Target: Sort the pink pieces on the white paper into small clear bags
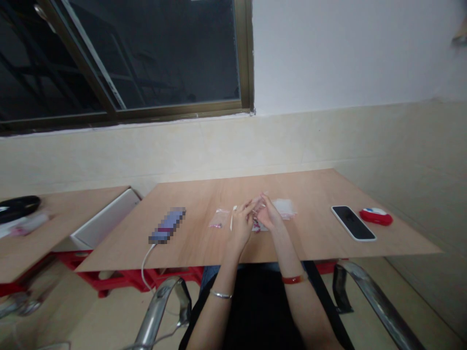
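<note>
My left hand (242, 222) and my right hand (270, 214) meet over the middle of the table. Between their fingertips they pinch a small clear plastic bag (260, 200); its contents are too small to make out. Beneath the hands, partly hidden, lie small pink and purple pieces (256, 225) on something pale. A white edge (234, 218) of some thing shows beside my left hand. To the left rests another clear bag (220, 218) with small pink pieces at its bottom. Several flat clear bags (286, 208) lie just right of my right hand.
On the wooden table (204, 248) a phone-like blurred device (168, 225) with a white cable lies at left. A white-framed phone (353, 223) and a red and white case (376, 216) lie at right. Metal armrests (160, 311) flank my lap.
</note>
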`<action>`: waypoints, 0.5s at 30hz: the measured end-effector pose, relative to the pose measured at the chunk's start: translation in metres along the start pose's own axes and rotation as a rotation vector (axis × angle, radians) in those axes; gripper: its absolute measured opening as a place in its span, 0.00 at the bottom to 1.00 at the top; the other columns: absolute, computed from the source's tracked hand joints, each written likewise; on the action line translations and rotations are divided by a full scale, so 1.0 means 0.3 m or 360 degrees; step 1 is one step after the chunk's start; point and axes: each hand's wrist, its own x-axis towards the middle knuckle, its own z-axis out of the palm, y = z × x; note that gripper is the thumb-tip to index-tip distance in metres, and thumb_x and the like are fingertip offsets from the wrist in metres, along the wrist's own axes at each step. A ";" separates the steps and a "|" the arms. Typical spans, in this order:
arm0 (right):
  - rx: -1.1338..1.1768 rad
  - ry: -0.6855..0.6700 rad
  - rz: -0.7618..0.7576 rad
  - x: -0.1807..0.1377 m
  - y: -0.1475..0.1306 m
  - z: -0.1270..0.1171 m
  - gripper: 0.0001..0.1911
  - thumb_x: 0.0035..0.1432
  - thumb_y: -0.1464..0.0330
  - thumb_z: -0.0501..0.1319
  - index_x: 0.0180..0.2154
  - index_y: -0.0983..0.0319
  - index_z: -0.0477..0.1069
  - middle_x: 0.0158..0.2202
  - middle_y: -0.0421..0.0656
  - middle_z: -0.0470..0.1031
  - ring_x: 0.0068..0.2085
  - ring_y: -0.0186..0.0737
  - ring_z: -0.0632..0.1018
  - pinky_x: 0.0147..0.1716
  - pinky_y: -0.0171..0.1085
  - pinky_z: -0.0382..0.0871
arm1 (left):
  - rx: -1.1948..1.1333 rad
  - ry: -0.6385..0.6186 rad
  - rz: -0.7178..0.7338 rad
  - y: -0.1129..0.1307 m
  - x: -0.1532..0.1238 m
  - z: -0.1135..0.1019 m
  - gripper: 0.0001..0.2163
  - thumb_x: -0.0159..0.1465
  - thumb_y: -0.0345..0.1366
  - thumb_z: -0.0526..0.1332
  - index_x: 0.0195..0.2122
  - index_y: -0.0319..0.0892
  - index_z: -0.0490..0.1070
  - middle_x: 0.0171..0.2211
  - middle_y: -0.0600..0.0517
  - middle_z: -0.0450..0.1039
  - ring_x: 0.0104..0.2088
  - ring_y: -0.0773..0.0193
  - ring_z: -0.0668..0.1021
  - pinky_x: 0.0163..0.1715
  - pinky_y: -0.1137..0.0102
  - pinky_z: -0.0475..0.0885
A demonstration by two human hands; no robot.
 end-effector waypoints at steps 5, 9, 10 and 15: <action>0.0134 0.0221 -0.0099 -0.012 -0.010 0.000 0.07 0.48 0.65 0.61 0.28 0.58 0.63 0.29 0.40 0.73 0.34 0.38 0.76 0.37 0.38 0.72 | -0.0248 0.0486 -0.0225 0.043 -0.028 0.027 0.12 0.57 0.27 0.51 0.37 0.42 0.72 0.50 0.47 0.67 0.51 0.60 0.69 0.51 0.64 0.64; 0.0173 0.0255 -0.0258 -0.031 -0.010 0.030 0.13 0.44 0.66 0.64 0.33 0.58 0.63 0.31 0.37 0.71 0.33 0.35 0.75 0.38 0.38 0.72 | -0.0943 0.0911 -0.0777 0.028 -0.006 0.080 0.11 0.61 0.34 0.48 0.43 0.42 0.65 0.47 0.46 0.67 0.45 0.63 0.72 0.41 0.69 0.69; 0.0123 0.0272 -0.0321 -0.033 -0.007 0.041 0.16 0.42 0.66 0.65 0.35 0.57 0.63 0.32 0.37 0.71 0.33 0.34 0.75 0.37 0.37 0.72 | -0.1242 0.0922 -0.0971 0.013 0.008 0.094 0.11 0.62 0.35 0.47 0.42 0.42 0.64 0.45 0.46 0.68 0.43 0.63 0.73 0.39 0.69 0.70; -0.0345 0.0355 -0.0596 -0.026 0.024 0.069 0.45 0.38 0.67 0.67 0.57 0.55 0.50 0.38 0.39 0.69 0.36 0.34 0.74 0.34 0.33 0.71 | -0.2536 0.0490 -0.1513 -0.066 0.082 0.139 0.14 0.61 0.37 0.47 0.39 0.35 0.67 0.39 0.40 0.72 0.39 0.58 0.76 0.37 0.65 0.72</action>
